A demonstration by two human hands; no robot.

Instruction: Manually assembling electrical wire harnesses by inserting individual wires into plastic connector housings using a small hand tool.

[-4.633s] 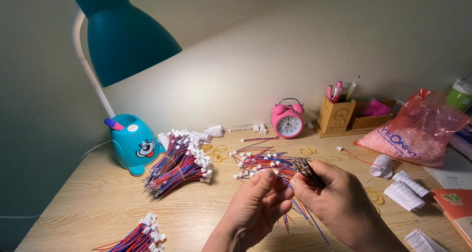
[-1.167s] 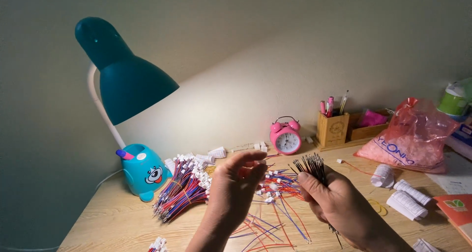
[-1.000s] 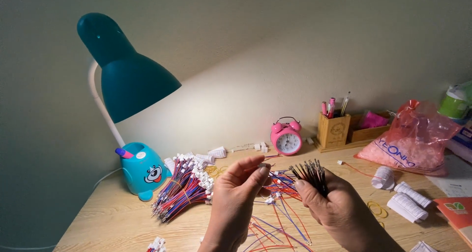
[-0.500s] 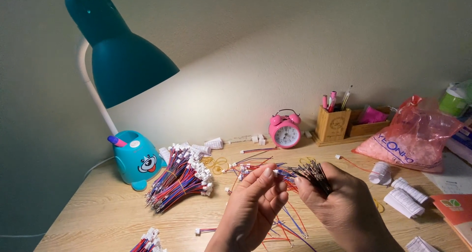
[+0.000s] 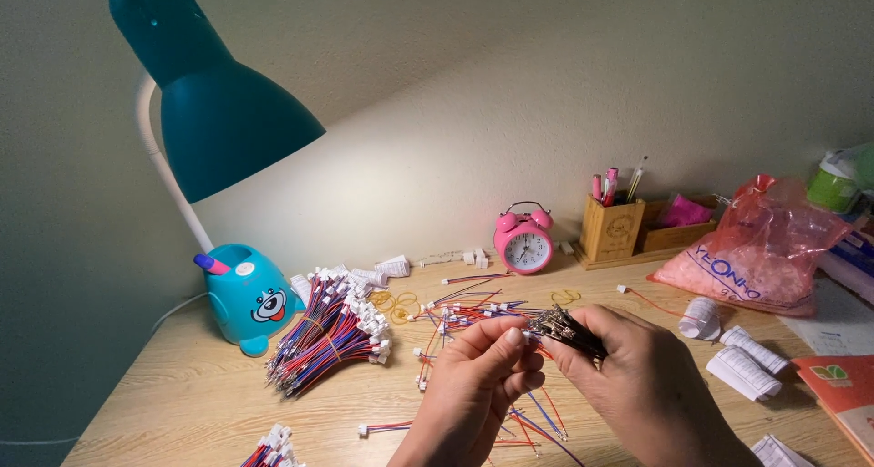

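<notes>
— So where do we hold the wire bunch (image 5: 566, 325)?
— Above the desk (image 5: 182, 390), our right hand (image 5: 637, 376) closed around it, metal tips fanned out for picking.
— And our left hand (image 5: 482, 376)?
— Fingertips pinched at those tips; the loose wires (image 5: 464, 314) lie below.

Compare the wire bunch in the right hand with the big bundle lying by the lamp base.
The held bunch is small, gripped in the right hand above the desk; the big bundle is far thicker and rests on the desk. The held bunch shows dark tips; the big bundle shows white connectors. Both hold red and blue wires.
</notes>
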